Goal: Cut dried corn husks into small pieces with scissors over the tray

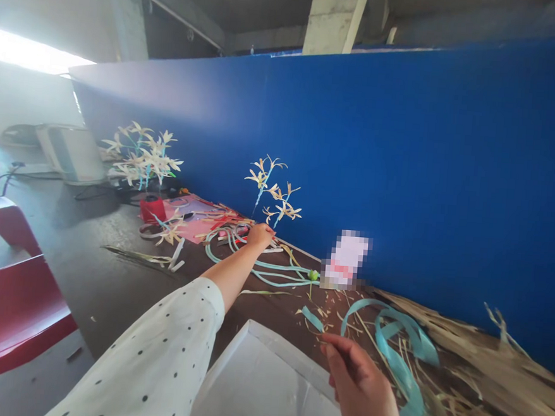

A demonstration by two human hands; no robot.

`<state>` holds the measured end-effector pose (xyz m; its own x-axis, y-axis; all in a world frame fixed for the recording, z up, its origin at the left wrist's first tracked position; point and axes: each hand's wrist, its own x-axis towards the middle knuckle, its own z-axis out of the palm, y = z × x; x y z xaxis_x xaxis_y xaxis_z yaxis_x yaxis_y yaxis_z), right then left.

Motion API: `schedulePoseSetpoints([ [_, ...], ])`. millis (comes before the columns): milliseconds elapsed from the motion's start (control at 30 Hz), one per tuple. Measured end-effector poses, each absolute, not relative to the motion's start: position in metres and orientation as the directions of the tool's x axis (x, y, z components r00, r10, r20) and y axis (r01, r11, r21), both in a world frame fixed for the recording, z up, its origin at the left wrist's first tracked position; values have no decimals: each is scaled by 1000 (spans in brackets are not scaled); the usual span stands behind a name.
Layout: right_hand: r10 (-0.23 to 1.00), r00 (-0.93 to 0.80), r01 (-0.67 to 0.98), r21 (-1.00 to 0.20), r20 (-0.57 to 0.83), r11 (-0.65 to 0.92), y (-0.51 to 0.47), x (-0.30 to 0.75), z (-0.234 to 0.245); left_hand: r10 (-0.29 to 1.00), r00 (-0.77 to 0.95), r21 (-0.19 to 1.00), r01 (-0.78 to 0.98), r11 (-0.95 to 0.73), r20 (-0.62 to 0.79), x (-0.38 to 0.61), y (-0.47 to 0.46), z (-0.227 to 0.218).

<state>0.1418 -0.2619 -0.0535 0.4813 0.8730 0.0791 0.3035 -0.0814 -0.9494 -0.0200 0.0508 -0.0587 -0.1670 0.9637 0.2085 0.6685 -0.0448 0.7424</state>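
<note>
Against one blue partition point(404, 166) stands a dark table point(158, 288), one white tray point(265, 384) nearest. Left hand point(260, 235): fingers pinch two flower sprigs point(284, 211) above table. Right hand point(361, 375): fingers narrow at one teal strip point(312, 318); grip unclear.

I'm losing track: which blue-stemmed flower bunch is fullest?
The bunch above the red pot; the paired sprays at the left hand and the loose spray beside the pot have fewer blooms.
</note>
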Motion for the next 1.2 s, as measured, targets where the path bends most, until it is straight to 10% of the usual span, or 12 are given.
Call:
schedulePoseSetpoints([
  [1200,912,402,388,-917,79,-92,-258,155,-56,965,35,649,734,-202,261,-37,-19,-33],
])
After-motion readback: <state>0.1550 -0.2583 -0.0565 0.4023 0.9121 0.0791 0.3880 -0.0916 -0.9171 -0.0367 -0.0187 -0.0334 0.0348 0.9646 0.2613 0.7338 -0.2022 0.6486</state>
